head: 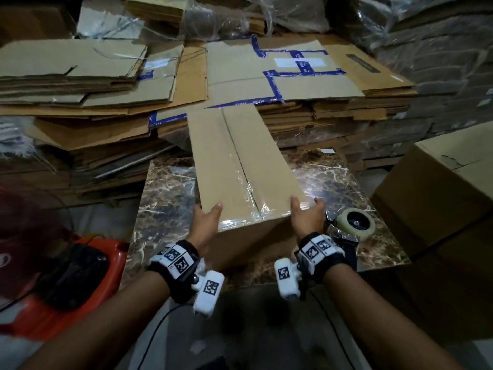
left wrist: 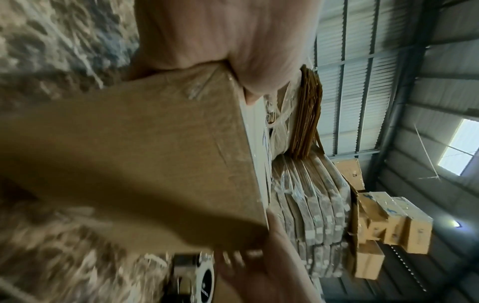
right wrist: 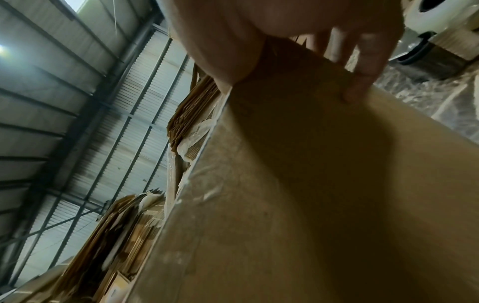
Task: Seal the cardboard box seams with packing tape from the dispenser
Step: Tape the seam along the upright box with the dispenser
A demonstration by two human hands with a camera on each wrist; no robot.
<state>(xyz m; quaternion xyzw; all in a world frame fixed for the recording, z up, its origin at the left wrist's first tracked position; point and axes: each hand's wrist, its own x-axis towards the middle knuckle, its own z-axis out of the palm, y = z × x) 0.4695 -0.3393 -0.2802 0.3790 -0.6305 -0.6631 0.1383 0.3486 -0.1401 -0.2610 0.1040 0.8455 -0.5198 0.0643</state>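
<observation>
1. Cardboard box (head: 240, 166) stands on the marble table (head: 165, 209), long axis running away from the person; clear tape covers the near part of its centre seam.
2. Left hand (head: 206, 222) clasps the near left corner, right hand (head: 306, 217) the near right corner; both grips hold the box, thumbs on top.
3. Tape dispenser (head: 352, 225) lies just beside the right hand, the nearer one.
4. Flattened cartons (head: 106, 84) are stacked beyond.
</observation>
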